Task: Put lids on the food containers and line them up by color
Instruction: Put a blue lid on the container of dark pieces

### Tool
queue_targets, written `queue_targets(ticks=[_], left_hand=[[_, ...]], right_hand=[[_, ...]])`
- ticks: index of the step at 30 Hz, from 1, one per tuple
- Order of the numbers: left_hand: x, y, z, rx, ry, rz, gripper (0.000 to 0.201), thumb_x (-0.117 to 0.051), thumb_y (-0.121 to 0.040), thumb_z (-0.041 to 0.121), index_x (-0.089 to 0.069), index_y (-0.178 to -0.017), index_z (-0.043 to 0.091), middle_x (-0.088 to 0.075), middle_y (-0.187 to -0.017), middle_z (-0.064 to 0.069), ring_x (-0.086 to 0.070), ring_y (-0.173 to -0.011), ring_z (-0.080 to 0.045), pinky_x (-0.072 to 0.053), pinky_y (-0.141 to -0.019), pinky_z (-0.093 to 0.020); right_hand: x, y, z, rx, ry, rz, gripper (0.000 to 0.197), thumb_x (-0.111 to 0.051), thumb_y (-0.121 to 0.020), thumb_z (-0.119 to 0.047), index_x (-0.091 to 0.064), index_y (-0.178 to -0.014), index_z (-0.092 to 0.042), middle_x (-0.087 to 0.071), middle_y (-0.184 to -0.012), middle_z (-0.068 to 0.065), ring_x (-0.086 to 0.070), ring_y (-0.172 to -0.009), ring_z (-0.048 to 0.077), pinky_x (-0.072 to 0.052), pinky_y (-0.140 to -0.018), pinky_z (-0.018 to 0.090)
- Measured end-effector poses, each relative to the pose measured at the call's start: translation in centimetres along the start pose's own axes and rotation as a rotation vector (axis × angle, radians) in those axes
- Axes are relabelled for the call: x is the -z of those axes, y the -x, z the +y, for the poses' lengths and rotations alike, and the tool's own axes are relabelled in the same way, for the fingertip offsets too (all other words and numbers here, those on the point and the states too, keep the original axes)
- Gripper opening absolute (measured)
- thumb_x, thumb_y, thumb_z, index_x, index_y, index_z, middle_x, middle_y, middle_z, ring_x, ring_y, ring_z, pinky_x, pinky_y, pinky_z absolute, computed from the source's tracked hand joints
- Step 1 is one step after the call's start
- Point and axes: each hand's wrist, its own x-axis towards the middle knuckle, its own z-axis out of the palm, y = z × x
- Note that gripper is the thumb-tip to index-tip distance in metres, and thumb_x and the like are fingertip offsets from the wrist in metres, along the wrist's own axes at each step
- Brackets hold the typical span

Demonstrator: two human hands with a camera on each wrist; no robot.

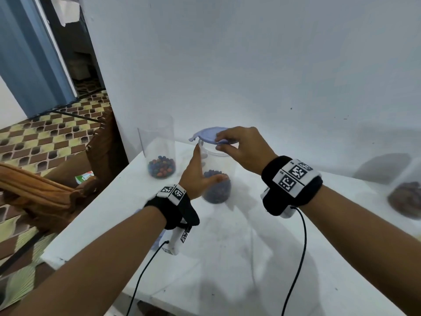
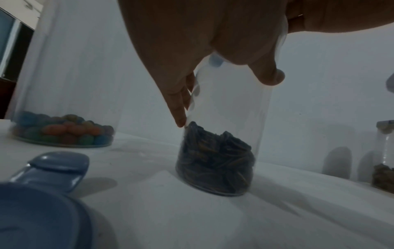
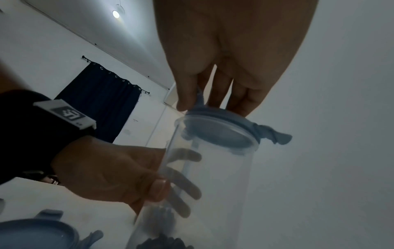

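The left hand (image 1: 197,176) wraps its fingers round a clear cylindrical jar (image 1: 215,169) of dark seeds; the right hand (image 1: 245,147) pinches its round lavender plastic lid (image 1: 208,134) on the rim.

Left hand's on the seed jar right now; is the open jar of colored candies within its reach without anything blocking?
Probably yes. The candy jar stands lidless just left of the seed jar that the left hand grips, with bare table between. It would have to let go first.
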Motion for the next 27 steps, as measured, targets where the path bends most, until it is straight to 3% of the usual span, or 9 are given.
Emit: queue_targets(ticks=[3, 6, 11, 14, 17, 19, 21, 25, 27], left_hand=[[0.0, -0.2, -0.1, 0.015, -0.008, -0.006, 0.114, -0.075, -0.062, 0.057, -0.014, -0.151, 0.021, -0.036, -0.15, 0.006, -0.038, -0.137, -0.015, -0.036, -0.113, -0.045], [0.0, -0.2, -0.1, 0.008, -0.004, -0.002, 0.106, -0.076, -0.063, 0.055, -0.02, -0.147, 0.022, -0.041, -0.145, 0.008, -0.04, -0.136, -0.013, -0.036, -0.113, -0.044], [0.2, -0.2, 0.0, 0.017, 0.004, -0.02, 0.107, -0.077, -0.063, 0.052, -0.016, -0.148, 0.024, -0.037, -0.144, 0.013, -0.04, -0.133, -0.013, -0.035, -0.113, -0.037], [0.5, -0.2, 0.1, 0.051, 0.015, -0.042, 0.107, -0.077, -0.063, 0.048, -0.015, -0.148, 0.028, -0.036, -0.137, 0.016, -0.043, -0.126, -0.014, -0.039, -0.107, -0.035], [0.9, -0.2, 0.3, 0.046, 0.026, -0.067, 0.1, -0.075, -0.066, 0.038, -0.016, -0.146, 0.027, -0.039, -0.129, 0.024, -0.045, -0.117, -0.006, -0.037, -0.1, -0.028], [1.1, -0.2, 0.4, 0.041, 0.034, -0.081, 0.097, -0.075, -0.066, 0.037, -0.016, -0.142, 0.03, -0.038, -0.126, 0.03, -0.045, -0.111, 0.012, -0.036, -0.099, -0.025], [1.1, -0.2, 0.2, 0.032, 0.036, -0.091, 0.094, -0.077, -0.065, 0.038, -0.017, -0.137, 0.035, -0.04, -0.128, 0.027, -0.04, -0.109, 0.022, -0.037, -0.101, -0.025], [1.2, -0.2, -0.2, 0.042, 0.056, -0.098, 0.103, -0.077, -0.058, 0.051, -0.019, -0.141, 0.034, -0.044, -0.139, 0.013, -0.047, -0.121, -0.004, -0.039, -0.106, -0.029], [1.2, -0.2, -0.3, 0.05, 0.055, -0.1, 0.102, -0.08, -0.061, 0.046, -0.019, -0.142, 0.032, -0.044, -0.135, 0.017, -0.047, -0.117, 0.004, -0.04, -0.101, -0.024]], right_hand=[[0.1, 0.9, 0.3, 0.016, 0.004, -0.066, 0.018, -0.072, -0.079, -0.016, -0.074, -0.09, -0.002, -0.074, -0.1, 0.009, -0.067, -0.092, 0.028, -0.052, -0.083, 0.043], [0.4, 1.4, 0.1, 0.027, 0.013, -0.119, 0.019, -0.073, -0.079, -0.02, -0.074, -0.089, -0.004, -0.074, -0.098, 0.007, -0.066, -0.092, 0.027, -0.051, -0.082, 0.044], [2.8, -0.7, -0.9, -0.14, -0.125, -0.222, 0.033, -0.072, -0.079, -0.04, -0.073, -0.101, -0.016, -0.071, -0.108, 0.001, -0.062, -0.097, 0.012, -0.042, -0.08, 0.024], [4.3, -3.5, -0.5, -0.21, -0.02, -0.369, 0.065, -0.072, -0.077, -0.046, -0.049, -0.135, -0.028, -0.045, -0.143, -0.008, -0.044, -0.124, 0.007, -0.034, -0.092, 0.02], [4.1, -5.0, -0.3, -0.328, 0.208, -0.664, 0.102, -0.072, -0.068, -0.06, -0.018, -0.149, -0.031, -0.019, -0.157, -0.012, -0.032, -0.137, 0.012, -0.044, -0.091, 0.025], [3.4, -5.4, -0.4, -0.331, 0.322, -0.78, 0.106, -0.073, -0.067, -0.06, -0.017, -0.149, -0.025, -0.026, -0.154, -0.006, -0.033, -0.138, 0.018, -0.039, -0.105, 0.036], [2.6, -5.6, -0.4, -0.319, 0.354, -0.819, 0.097, -0.077, -0.062, -0.06, -0.033, -0.139, -0.021, -0.045, -0.138, -0.003, -0.045, -0.127, 0.023, -0.041, -0.102, 0.039], [1.4, -5.9, -0.3, -0.313, 0.394, -0.776, 0.089, -0.083, -0.048, -0.061, -0.044, -0.118, -0.022, -0.05, -0.112, -0.001, -0.055, -0.098, 0.021, -0.049, -0.083, 0.038], [0.9, -5.9, -0.2, -0.309, 0.367, -0.726, 0.084, -0.085, -0.049, -0.053, -0.045, -0.114, -0.019, -0.052, -0.109, 0.0, -0.055, -0.09, 0.019, -0.049, -0.07, 0.032]])
